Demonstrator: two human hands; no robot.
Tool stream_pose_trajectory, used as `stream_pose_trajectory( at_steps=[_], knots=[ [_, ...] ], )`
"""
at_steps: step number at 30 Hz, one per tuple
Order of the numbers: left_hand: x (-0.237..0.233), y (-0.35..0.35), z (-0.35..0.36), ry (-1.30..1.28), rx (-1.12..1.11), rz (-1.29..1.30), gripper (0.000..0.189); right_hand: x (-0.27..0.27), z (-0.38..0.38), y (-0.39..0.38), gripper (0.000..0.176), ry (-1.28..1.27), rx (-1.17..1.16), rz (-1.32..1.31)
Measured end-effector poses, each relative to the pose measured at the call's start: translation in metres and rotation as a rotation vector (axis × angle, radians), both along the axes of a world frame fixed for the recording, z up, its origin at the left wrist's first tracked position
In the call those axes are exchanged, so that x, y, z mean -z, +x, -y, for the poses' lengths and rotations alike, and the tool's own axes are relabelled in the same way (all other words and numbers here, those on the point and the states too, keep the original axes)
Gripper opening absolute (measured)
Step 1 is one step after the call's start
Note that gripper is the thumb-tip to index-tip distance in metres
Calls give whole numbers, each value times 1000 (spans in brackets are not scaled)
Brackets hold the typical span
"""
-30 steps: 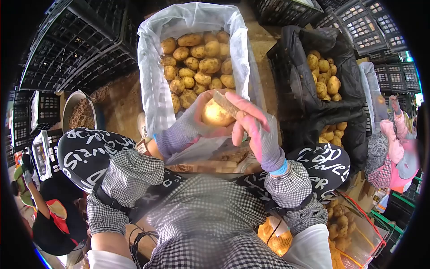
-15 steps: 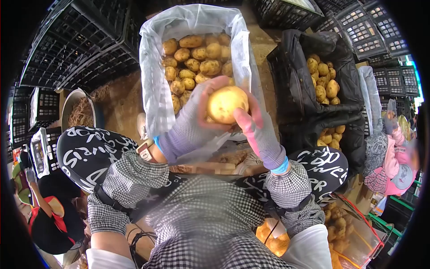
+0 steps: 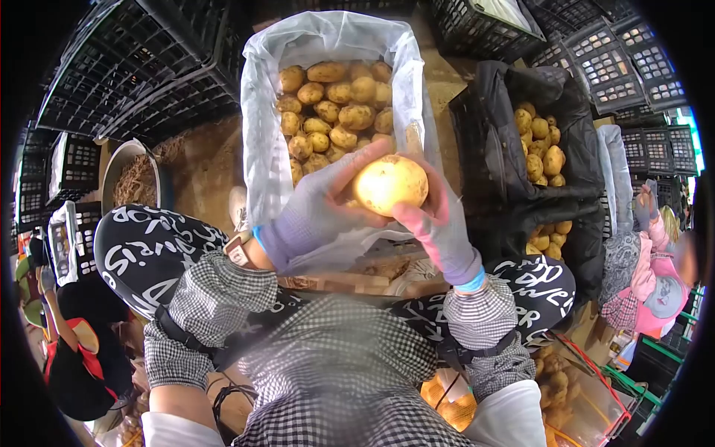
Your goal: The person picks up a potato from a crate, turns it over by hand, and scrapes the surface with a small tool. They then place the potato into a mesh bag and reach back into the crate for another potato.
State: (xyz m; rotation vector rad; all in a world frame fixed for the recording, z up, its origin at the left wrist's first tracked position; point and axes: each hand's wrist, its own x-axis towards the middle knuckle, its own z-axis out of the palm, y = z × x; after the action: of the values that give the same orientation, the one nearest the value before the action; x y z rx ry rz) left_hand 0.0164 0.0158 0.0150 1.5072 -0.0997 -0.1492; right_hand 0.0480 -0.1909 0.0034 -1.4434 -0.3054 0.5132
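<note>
Potato (image 3: 390,184) amid crates (image 3: 134,74), earthen floor (image 3: 205,160)

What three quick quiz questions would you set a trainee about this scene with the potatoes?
1. True or false: the left hand and right hand grip one potato together.
2. The crate just beyond the hands has which liner? A white, B black, C red.
3. What fills the black-lined crate on the right?
Key: 1 true; 2 A; 3 potatoes.
</note>
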Motion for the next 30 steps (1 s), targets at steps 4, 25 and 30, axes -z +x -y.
stream_pose_trajectory(
  at_steps=[4,25,30],
  knots=[
    [-15,5,-14,-428,70,-251,70,-8,5,0,87,106,-26,-65],
    [11,2,11,-509,52,-242,52,4,-1,-7,79,41,50,187],
    [1,-2,5,-335,25,-105,46,6,6,-3,80,-313,24,660]
  ],
)
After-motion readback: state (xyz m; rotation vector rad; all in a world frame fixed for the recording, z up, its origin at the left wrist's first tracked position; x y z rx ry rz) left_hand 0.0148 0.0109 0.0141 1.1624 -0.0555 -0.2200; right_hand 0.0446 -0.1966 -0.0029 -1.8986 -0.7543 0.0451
